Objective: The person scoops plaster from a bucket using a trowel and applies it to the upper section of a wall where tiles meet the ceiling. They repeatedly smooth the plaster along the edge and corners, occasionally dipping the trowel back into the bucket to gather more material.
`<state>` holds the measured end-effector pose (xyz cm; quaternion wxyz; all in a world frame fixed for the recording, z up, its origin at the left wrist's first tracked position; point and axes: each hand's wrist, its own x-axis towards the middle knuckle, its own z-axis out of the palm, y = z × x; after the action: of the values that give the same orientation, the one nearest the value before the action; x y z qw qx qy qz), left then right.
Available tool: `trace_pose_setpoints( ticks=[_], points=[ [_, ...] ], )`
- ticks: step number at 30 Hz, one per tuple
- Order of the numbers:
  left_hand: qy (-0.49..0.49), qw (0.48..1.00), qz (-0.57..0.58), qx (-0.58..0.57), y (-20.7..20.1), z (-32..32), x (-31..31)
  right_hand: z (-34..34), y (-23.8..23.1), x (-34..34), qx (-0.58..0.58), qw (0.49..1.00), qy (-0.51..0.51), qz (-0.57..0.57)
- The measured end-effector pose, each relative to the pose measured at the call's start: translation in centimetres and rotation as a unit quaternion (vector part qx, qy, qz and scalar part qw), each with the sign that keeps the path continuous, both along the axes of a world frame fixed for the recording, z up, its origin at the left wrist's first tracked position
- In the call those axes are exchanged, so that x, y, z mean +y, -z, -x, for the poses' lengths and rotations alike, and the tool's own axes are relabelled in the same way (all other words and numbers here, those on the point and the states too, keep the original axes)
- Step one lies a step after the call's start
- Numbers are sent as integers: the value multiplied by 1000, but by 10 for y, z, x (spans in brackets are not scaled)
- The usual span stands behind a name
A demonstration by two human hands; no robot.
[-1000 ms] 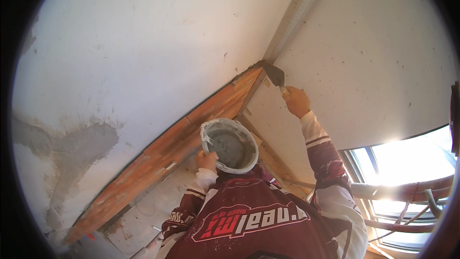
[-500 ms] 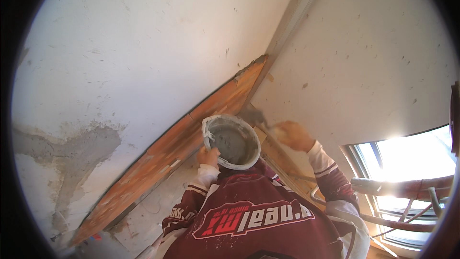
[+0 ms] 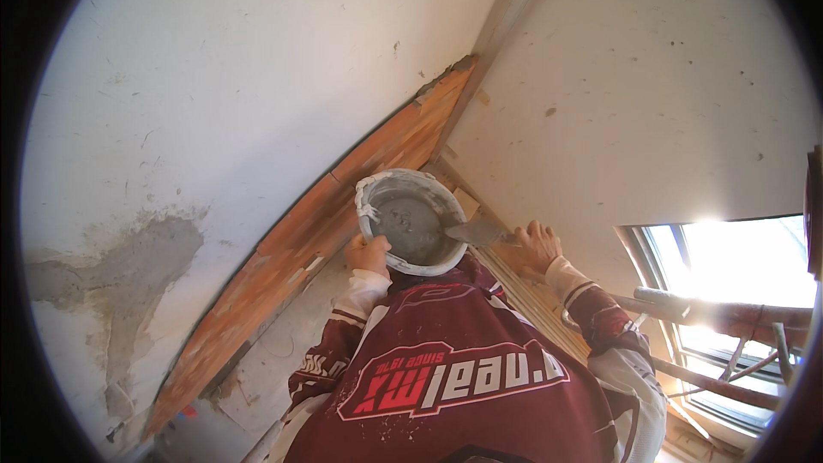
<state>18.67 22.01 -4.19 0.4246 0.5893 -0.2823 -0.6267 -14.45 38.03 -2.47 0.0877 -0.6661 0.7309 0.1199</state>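
Observation:
My left hand [image 3: 367, 255] grips the near-left rim of a round bucket [image 3: 447, 199] whose wall is smeared with dried grey residue. Wet grey mortar [image 3: 405, 225] lies inside it. In my right hand [image 3: 538, 247], at the bucket's right side, is a trowel [image 3: 480, 230]; its blade reaches over the right rim, with the tip just above or touching the mortar. My fingers wrap round its handle, which is mostly hidden. Beyond the bucket, reddish-brown brick-like cladding [image 3: 343, 197] covers a strip of the left wall.
Rough grey patches [image 3: 154, 274] mark the white left wall [image 3: 257, 60]. On the right, a sloping white surface [image 3: 651, 120] holds a bright window [image 3: 746, 261]. Wooden poles [image 3: 729, 313] cross in front of it, close to my right elbow.
The trowel, blurred beyond the bucket's right side before, has swung back so its blade reaches over the rim. The bucket and my left hand sit slightly higher in view.

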Motion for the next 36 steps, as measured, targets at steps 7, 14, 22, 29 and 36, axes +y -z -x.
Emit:
trace_pose_setpoints(
  ticks=[7,14,22,29,36],
  points=[
    [18,999,-2,-41,-15,2,-5,55,-11,-2,43,996,70,31],
    [11,1000,-12,-24,-11,5,-4,17,-45,-87,-165,911,301,228],
    [25,999,-35,19,0,-4,-1,15,-45,-171,-138,931,326,93],
    [-20,998,-61,15,9,-7,0,12,-49,-186,-39,923,315,220],
    [-26,997,-53,47,18,-13,4,24,-54,-198,-35,933,293,203]
  ],
)
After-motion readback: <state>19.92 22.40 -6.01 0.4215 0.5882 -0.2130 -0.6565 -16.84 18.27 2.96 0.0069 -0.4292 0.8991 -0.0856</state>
